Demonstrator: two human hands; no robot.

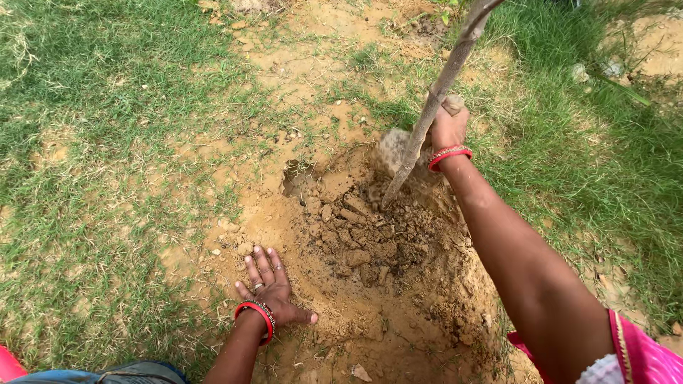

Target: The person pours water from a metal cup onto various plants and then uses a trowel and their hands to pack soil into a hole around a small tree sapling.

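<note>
Digging in a grass plot, head view. We see the right hand (pixel 448 128) wrapped around a long wooden-handled digging tool (pixel 434 99), fingers curled tight on the shaft; the tool slants down from the upper right and its working end meets loose earth at the far side of a shallow pit (pixel 363 235). The left hand (pixel 270 284) lies flat on the sandy rim at the near left of the pit, fingers spread and palm down, holding nothing; it appears to brace the body. Red bangles (pixel 449 155) circle both wrists, and a ring shows on a left finger. Broken clods (pixel 356 256) lie heaped in the pit's middle, with a puff of dust beside the tool's lower end. We judge the step in hand to be loosening the soil, the tool at or near the end of a stroke. The next move would call for lifting the tool clear and striking well apart from the braced left hand, or clearing the clods from the pit. Grass (pixel 107 142) surrounds the bare patch on every side. No packages, labels or signs show anywhere in view.
</note>
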